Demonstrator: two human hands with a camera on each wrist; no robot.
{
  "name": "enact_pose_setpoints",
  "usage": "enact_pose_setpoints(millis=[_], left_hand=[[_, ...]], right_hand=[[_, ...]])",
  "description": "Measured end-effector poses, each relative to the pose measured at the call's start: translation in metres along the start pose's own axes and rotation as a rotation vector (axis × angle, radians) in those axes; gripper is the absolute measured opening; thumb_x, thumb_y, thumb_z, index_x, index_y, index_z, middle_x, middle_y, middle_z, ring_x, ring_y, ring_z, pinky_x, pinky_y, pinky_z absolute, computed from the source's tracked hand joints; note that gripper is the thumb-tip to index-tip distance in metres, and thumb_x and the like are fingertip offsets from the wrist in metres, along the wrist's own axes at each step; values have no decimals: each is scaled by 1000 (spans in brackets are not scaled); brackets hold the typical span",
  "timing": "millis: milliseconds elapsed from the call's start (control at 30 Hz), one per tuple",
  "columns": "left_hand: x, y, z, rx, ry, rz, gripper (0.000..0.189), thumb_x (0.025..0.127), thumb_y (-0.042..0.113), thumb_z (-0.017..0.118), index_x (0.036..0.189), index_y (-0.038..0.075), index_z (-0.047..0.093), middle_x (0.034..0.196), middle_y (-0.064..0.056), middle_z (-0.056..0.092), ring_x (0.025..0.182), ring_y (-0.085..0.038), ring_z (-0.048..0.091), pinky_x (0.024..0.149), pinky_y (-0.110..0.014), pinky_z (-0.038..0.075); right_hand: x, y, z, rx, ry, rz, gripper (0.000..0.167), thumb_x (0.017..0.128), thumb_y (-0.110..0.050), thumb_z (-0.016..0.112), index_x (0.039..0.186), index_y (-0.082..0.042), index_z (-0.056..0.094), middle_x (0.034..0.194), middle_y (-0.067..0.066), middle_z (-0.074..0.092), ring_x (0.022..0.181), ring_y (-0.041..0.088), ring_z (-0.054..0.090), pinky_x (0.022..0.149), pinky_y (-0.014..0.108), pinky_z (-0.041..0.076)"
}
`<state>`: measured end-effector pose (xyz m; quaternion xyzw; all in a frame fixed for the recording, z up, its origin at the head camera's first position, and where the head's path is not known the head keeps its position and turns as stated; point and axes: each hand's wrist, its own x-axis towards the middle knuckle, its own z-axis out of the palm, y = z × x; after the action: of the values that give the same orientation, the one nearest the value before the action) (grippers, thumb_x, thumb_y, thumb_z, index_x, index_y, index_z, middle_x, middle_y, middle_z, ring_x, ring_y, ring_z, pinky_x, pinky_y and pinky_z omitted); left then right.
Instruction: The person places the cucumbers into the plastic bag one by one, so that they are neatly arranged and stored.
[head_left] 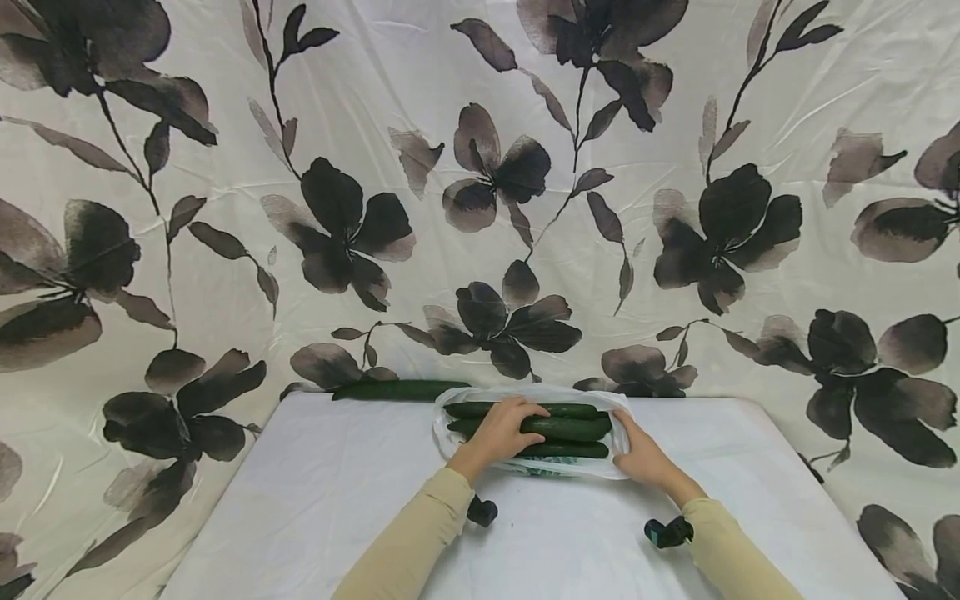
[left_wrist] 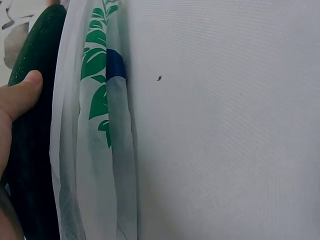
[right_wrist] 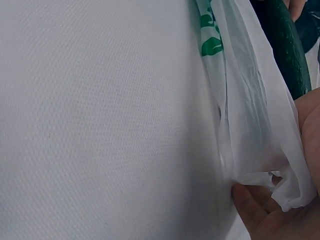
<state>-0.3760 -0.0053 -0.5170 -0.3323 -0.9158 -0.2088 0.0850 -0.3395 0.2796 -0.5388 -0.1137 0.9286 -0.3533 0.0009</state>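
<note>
Several dark green cucumbers (head_left: 573,428) lie side by side in a white plastic bag (head_left: 622,407) with a green leaf print, its mouth spread open upward. My left hand (head_left: 501,429) reaches over the bag's left half and grips one cucumber (left_wrist: 37,55), the thumb lying along its near side. At the bag's right end, my right hand (head_left: 647,457) holds the thin plastic edge; in the right wrist view the bag (right_wrist: 245,100) bunches between thumb and fingers. The right ends of the cucumbers lie close beside that hand.
Another cucumber (head_left: 401,389) lies at the back edge of the white-covered table (head_left: 315,483), left of the bag. A floral curtain (head_left: 480,208) hangs directly behind the table. Dark wrist devices (head_left: 667,532) show below both hands.
</note>
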Motion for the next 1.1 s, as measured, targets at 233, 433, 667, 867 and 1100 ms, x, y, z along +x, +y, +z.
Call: enact_pose_setpoints(millis=[233,433,667,867,1100], left_hand=[[0,-2,4,20,34,15,41,86,38,75,125,28,65,120,2,62,113,-21,56,95,-45,43],[-1,-2,7,45,40,11,42,86,39,74,125,29,65,112,3,61,105,-18,56,89,-40,45],[-3,-2,10,48,66,8,40,85,39,74,123,29,66,106,5,59,99,-16,54,83,-37,45],[-5,-1,9,36,77,9,40,84,38,76,122,28,67,108,4,58,99,-16,54,85,-37,45],[-6,-2,11,-8,100,-35,40,80,38,80,116,24,71,103,4,57,98,-16,52,89,-36,46]], right_hand=[[1,0,-1,-1,-7,-10,84,72,4,57,148,7,23,148,34,29,135,50,28,107,61,26],[2,1,-2,-2,-10,7,85,72,4,57,149,7,22,148,34,29,135,50,28,107,61,26],[2,1,-2,6,-10,10,84,72,4,57,149,7,22,149,33,28,135,50,28,107,61,25],[2,3,-1,7,-7,5,84,71,4,56,148,8,22,148,34,28,135,50,27,107,61,25],[2,5,0,5,-3,-5,84,71,4,55,148,8,23,148,34,29,135,49,28,107,61,25]])
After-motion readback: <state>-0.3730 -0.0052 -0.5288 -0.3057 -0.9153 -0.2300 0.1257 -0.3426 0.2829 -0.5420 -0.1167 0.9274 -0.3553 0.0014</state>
